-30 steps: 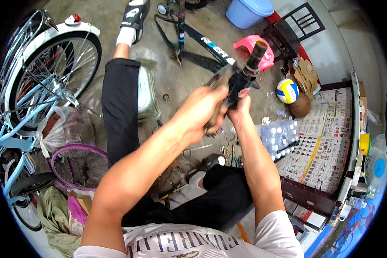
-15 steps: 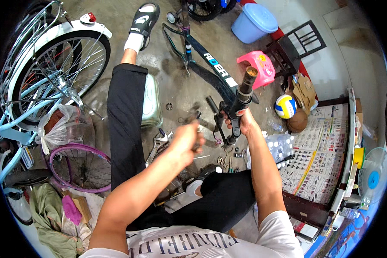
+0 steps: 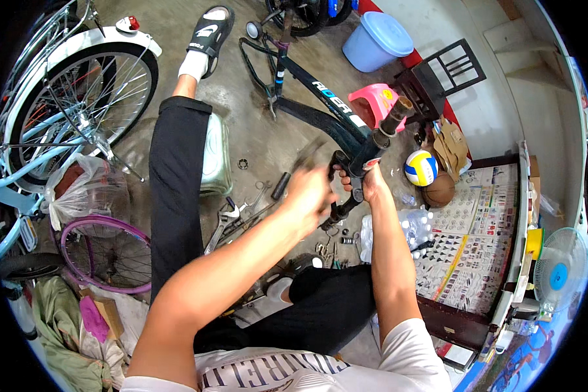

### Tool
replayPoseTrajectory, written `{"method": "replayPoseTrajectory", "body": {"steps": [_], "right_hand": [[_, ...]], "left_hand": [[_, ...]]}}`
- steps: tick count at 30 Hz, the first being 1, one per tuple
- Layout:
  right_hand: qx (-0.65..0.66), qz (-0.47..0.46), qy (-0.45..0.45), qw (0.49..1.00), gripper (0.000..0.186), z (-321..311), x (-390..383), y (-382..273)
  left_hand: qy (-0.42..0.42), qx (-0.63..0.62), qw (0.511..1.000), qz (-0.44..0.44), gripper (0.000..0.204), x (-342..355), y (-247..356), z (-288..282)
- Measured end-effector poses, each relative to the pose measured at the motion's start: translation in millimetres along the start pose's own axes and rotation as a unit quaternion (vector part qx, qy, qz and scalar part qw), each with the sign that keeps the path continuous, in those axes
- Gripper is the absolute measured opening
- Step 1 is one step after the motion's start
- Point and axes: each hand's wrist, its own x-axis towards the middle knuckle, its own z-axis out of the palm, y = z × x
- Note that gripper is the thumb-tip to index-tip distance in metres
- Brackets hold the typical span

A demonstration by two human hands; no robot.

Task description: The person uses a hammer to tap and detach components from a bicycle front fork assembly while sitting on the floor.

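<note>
A dark bicycle frame (image 3: pixel 320 98) slants across the middle, its front tube end with a rusty metal tube (image 3: pixel 396 116) pointing up to the right. My right hand (image 3: pixel 370 184) is wrapped round the front of this frame, below the tube, beside black fork parts (image 3: pixel 346 208). Close by on the left, my left hand (image 3: pixel 310 195) is closed on a dark, hammer-like tool (image 3: pixel 311 154). Motion smears both that hand and the tool, so I cannot tell whether the tool touches the frame.
Wrenches (image 3: pixel 223 222) and small parts lie on the floor between my legs. A greenish-white can (image 3: pixel 217 157) stands beside my left leg. A pale-blue bicycle (image 3: pixel 39 153) and purple wheel rim (image 3: pixel 104 222) are at left. A pink stool (image 3: pixel 370 101), ball (image 3: pixel 421 168) and bottles (image 3: pixel 415 228) are at right.
My left hand has moved right, nearer the front of the frame, with the tool. My right hand keeps its grip. The whole view has shifted slightly.
</note>
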Motion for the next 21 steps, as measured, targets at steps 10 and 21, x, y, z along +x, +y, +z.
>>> {"method": "replayPoseTrajectory", "body": {"steps": [10,21], "right_hand": [[-0.057,-0.073,0.069,0.993,0.064,0,-29,-5],[-0.434,-0.245,0.328,0.802,0.059,18,-37,38]], "left_hand": [[-0.088,0.06,0.994,0.009,0.029,-8,7,-31],[-0.081,0.065,0.995,0.001,0.023,-10,-4,-47]]}}
